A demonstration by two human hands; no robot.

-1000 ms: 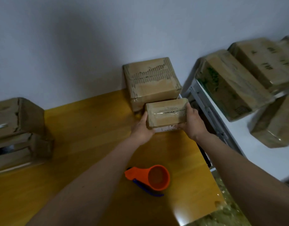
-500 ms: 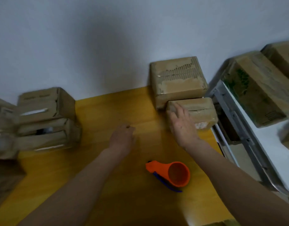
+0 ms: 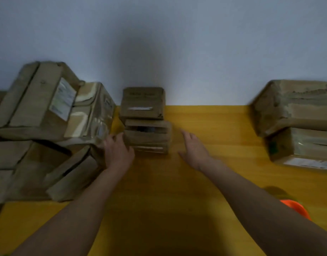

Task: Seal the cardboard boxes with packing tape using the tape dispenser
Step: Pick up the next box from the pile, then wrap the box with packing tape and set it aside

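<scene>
Reaching w/ both hands toward the small open box (image 3: 148,138) at mid-table, in front of another small box (image 3: 142,103) by the wall. I'm seeing my left hand (image 3: 118,151) at the box's left side, fingers loosely bent, touching or just about touching the cardboard; frame is blurred, can't tell which. My right hand (image 3: 193,148) is hovering flat over the yellow table (image 3: 214,126), fingers straight, just right of the box, holding nothing. Hands are apart, box sitting between them, neither one clamped.

Tape dispenser (image 3: 295,209) is lying at the near right, half hidden behind my right forearm, only orange showing, well apart from the box.

Risks I'm judging from here:
- Pile of larger boxes (image 3: 48,111) on the left is leaning and loosely stacked, just beside my left hand. Dragging the small box out could be nudging that pile and tipping it onto the work area.
- Top flaps on the open box look gapped. Squeezing the sides too hard could be bowing them apart, so the tape would be bridging a gap.
- Right forearm is passing over the dispenser; pulling back low could be knocking it off the table edge.
- Taped boxes (image 3: 297,126) at far right are stacked close to the edge too.
</scene>
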